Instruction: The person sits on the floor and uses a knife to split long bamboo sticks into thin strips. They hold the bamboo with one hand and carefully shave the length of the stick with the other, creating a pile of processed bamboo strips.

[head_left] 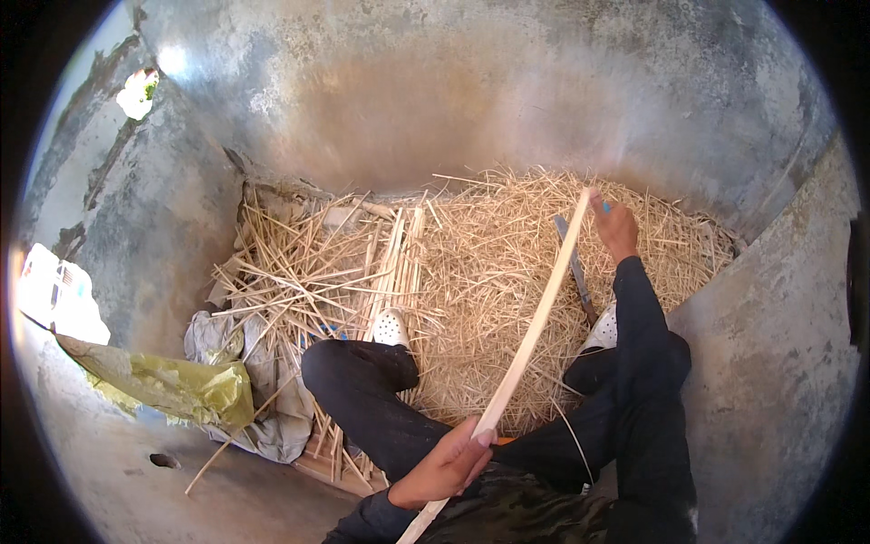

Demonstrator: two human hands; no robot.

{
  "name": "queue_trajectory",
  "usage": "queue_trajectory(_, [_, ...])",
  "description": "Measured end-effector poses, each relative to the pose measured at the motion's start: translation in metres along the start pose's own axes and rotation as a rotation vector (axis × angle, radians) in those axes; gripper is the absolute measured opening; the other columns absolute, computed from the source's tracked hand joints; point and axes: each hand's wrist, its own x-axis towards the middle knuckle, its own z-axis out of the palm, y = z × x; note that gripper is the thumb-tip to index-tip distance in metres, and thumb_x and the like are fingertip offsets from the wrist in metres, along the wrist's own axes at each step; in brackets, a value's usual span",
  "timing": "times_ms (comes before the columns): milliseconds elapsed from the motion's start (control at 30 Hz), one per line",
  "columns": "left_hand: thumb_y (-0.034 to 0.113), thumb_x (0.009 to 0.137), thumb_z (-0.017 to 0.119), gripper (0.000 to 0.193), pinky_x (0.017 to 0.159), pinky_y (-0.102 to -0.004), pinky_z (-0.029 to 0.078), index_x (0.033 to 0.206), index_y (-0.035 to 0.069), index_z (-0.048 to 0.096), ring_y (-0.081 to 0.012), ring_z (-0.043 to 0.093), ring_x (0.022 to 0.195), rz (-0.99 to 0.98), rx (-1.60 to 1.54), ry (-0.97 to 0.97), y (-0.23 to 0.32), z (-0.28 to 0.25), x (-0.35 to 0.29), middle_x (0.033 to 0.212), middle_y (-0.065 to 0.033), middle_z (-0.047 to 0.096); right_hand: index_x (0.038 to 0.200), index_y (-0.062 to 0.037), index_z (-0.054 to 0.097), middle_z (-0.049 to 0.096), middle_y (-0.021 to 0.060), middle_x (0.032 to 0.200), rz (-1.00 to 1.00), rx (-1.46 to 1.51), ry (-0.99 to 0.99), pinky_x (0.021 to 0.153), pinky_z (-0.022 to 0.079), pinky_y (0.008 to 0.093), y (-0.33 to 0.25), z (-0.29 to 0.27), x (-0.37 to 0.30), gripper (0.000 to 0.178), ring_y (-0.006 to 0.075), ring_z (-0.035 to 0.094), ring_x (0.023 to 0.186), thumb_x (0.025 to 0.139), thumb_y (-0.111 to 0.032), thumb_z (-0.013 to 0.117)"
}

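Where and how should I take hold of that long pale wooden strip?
Probably pinch the strip near its far end, from the right, where the right hand is. It is long, narrow and bowed, so a second grip nearer the body, like the left hand's, should steady it. Mind the blade beyond it.

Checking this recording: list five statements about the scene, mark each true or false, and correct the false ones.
1. The left hand grips a long, flat, pale wooden strip. True.
2. The right hand is out of view. False: it is at the strip's far end.
3. A long grey metal blade crosses behind the strip. True.
4. The footwear is black. False: white perforated clogs show.
5. Yellowish plastic sheeting lies at the picture's left. True.
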Motion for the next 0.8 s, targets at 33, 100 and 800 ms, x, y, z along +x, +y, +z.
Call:
queue_trajectory(33, [0.031, 0.101, 0.039, 0.025, 0.039, -0.0205, 0.027, 0.102, 0.007, 0.044, -0.0065, 0.032, 0.04, 0.018, 0.04, -0.019, -0.004, 0.0, -0.002, 0.054, 0.003, 0.037, 0.061, -0.0013, 0.063, 0.054, 0.013, 0.053, 0.139, 0.036, -0.019, 0.049, 0.038, 0.0444, 0.021, -0.006, 0.021, 0.086, 0.0269, 0.051, 0.048, 0.08, -0.08, 0.035])
queue_trajectory(100, [0.03, 0.101, 0.039, 0.024, 0.038, -0.0202, 0.026, 0.102, 0.007, 0.045, -0.0057, 0.033, 0.04, 0.115, 0.105, 0.056, -0.011, -0.004, -0.006, 0.054, 0.0034, 0.038, 0.058, -0.0001, 0.06, 0.052, 0.0127, 0.052, 0.288, 0.065, -0.073, 0.05, 0.037, 0.0442, 0.038, -0.006, 0.03, 0.087, 0.0261, 0.049, 0.048, 0.08, -0.08, 0.035])
queue_trajectory(800, [0.016, 0.099, 0.042, 0.016, 0.052, -0.0301, 0.039, 0.1, 0.001, 0.048, -0.0149, 0.046, 0.055, 0.322, 0.583, 0.417, 0.014, -0.036, 0.015, 0.065, -0.006, 0.046, 0.055, -0.0108, 0.06, 0.048, 0.0051, 0.043, -0.89, 0.11, -0.171, 0.04, 0.041, 0.0368, -0.142, -0.002, -0.13, 0.073, 0.0226, 0.052, 0.038, 0.066, -0.083, 0.053])
